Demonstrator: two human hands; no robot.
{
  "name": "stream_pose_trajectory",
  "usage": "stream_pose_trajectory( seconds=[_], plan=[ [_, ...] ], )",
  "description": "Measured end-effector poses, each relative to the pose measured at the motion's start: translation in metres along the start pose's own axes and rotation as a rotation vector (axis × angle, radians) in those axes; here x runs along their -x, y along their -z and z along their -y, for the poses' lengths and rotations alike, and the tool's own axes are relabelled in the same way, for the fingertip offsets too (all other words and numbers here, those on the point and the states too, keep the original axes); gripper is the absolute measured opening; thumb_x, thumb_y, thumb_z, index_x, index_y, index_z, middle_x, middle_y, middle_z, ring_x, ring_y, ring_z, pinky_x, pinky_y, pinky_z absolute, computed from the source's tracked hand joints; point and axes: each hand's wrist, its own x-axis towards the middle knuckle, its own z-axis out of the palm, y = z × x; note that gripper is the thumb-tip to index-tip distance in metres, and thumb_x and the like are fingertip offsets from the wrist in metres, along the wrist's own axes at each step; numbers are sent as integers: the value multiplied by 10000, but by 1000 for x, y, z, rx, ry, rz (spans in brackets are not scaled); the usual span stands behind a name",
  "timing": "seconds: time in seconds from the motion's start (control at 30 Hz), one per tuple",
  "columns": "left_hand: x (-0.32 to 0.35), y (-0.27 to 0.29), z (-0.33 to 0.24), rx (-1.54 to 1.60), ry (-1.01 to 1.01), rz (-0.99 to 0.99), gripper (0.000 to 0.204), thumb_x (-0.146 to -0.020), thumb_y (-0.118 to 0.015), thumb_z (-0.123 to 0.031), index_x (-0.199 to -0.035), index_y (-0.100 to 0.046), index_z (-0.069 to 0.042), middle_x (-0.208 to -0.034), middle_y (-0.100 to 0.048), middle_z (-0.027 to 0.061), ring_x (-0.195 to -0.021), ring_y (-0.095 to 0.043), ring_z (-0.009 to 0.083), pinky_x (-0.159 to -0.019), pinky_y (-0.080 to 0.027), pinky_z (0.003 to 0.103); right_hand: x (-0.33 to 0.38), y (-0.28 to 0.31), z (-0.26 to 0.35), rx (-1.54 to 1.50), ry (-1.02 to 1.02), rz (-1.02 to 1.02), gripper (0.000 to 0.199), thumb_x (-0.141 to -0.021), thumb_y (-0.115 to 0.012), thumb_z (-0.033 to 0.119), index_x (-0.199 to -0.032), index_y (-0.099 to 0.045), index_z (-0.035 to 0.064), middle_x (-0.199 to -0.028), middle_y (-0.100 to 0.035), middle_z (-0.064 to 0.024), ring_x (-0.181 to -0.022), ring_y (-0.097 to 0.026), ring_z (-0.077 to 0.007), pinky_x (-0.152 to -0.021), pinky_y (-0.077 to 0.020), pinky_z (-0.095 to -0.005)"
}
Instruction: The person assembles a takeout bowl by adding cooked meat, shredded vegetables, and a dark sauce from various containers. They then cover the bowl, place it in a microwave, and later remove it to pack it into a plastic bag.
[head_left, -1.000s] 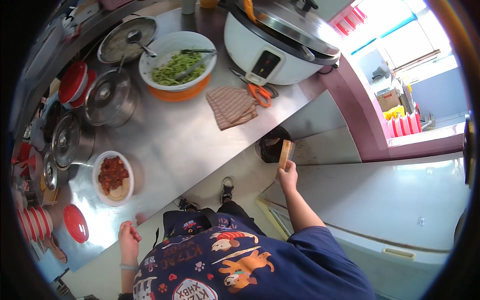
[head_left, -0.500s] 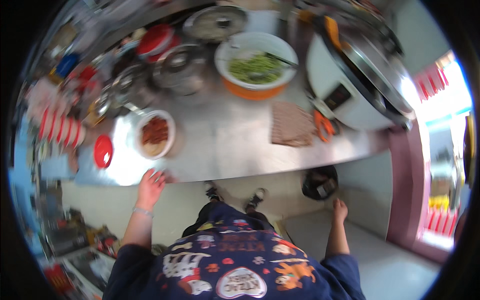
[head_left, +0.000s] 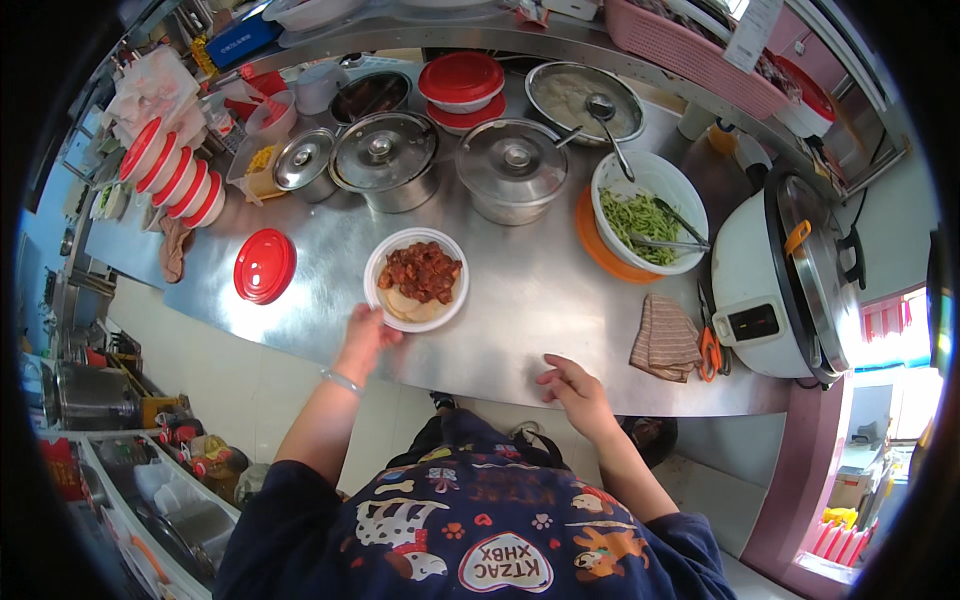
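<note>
The left hand (head_left: 366, 338) grips the white bowl (head_left: 415, 279) at its seven o'clock rim; meat already fills it, its red lid (head_left: 264, 265) off. The right hand (head_left: 574, 386) rests open, empty.

L hand (head_left: 366, 338) reaches fwd to the near rim of the white bowl (head_left: 415, 279), fingers curled on it. R hand (head_left: 572, 385) lies right of the bowl, palm down, fingers loosely spread.
</note>
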Motion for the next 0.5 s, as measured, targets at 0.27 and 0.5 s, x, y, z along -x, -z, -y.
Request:
stream_pose_trajectory(
  seconds=[0.27,0.5],
  plan=[
    [-35,21,-38,-147,60,153,112,-990,-485,-167,-1025,-493,-60,-869,-642,74,-633,-627,151,-506,-461,238,-95,-83,35,77,-1,5,392,-920,-611,120,-1290,-531,17,-1150,-620,-64,-872,-578,-94,-793,-484,-242],
    [-60,33,-51,-250,-4,281,116,-983,-490,-168,-1035,-512,-66,-798,-599,24,-576,-546,107,-469,-405,229,-106,-62,42,180,-186,-77,285,-925,-581,139,-1179,-589,10,-842,-701,-90,-775,-652,-184,-798,-510,-308]
  ],
)
